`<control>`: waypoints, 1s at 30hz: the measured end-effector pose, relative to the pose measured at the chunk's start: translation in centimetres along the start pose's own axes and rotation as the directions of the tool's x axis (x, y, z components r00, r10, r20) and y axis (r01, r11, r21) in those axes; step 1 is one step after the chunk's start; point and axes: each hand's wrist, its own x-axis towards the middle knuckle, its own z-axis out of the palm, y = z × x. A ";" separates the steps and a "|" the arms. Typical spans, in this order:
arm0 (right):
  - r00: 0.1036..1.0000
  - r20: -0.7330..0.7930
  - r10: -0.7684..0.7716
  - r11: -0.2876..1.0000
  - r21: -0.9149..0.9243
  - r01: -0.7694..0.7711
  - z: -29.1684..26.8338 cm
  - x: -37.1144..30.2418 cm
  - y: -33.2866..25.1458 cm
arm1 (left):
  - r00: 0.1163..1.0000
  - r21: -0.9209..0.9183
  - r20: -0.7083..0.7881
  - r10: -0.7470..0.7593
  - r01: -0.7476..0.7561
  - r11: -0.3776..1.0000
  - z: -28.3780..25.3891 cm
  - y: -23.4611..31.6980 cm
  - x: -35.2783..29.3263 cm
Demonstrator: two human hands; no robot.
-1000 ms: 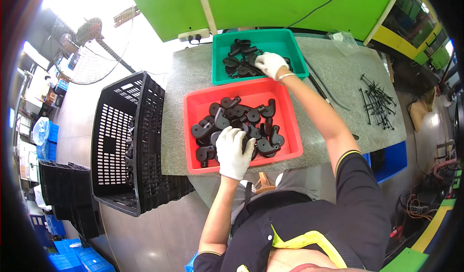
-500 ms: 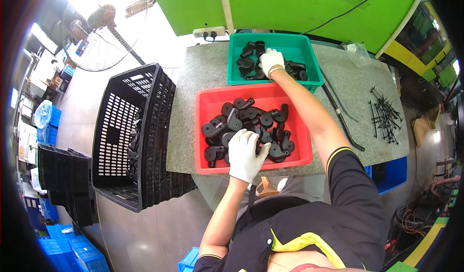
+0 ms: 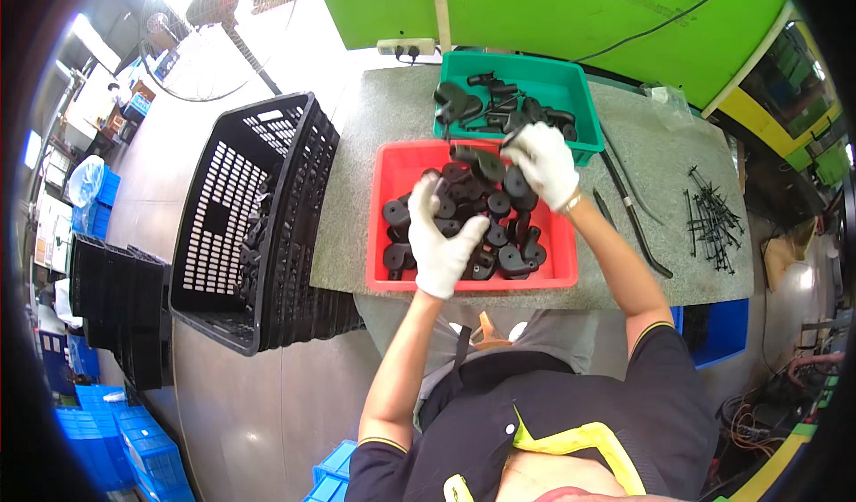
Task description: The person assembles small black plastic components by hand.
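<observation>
Above the red tray (image 3: 383,275), my right hand (image 3: 546,165), in a white glove, is closed on a black plastic part (image 3: 482,160) with a rounded, curved shape. Other dark pieces hang close to these fingers, and I cannot tell whether they are joined to it. My left hand (image 3: 439,242), also gloved in white, hovers over the same tray with thumb and fingers apart and nothing gripped. Several black parts with round discs and short bent necks (image 3: 514,259) lie heaped in the red tray. Behind it, the green tray (image 3: 584,114) holds more black pieces.
On the left stands a black slatted crate (image 3: 254,319) with dark parts inside. Thin black rods (image 3: 713,221) lie piled on the table's right side, beside a dark bent bar (image 3: 635,212). A clear plastic bag (image 3: 669,101) rests near the green wall (image 3: 571,7).
My right hand has come out of the green tray toward me, now holding a black part over the red tray. My left hand has lifted off the heap and spread its fingers.
</observation>
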 end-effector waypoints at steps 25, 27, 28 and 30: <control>0.908 0.250 0.337 0.795 0.442 -0.417 1.8 -8.1 -1.9 | 0.934 0.717 0.333 0.131 -0.341 0.608 -3.7 -1.4 4.0; 0.815 0.383 0.435 0.626 0.522 -0.580 0.9 -7.9 -1.0 | 0.918 0.707 0.393 0.051 -0.337 0.621 -4.2 -1.1 4.2; 0.739 0.456 0.495 0.285 0.718 -0.634 0.8 -7.7 -1.3 | 0.921 0.689 0.364 0.141 -0.368 0.625 -4.1 -0.8 4.2; 0.719 0.455 0.524 0.197 0.757 -0.623 -0.3 -6.9 -1.7 | 0.917 0.637 0.342 0.206 -0.387 0.667 -3.2 0.1 3.8</control>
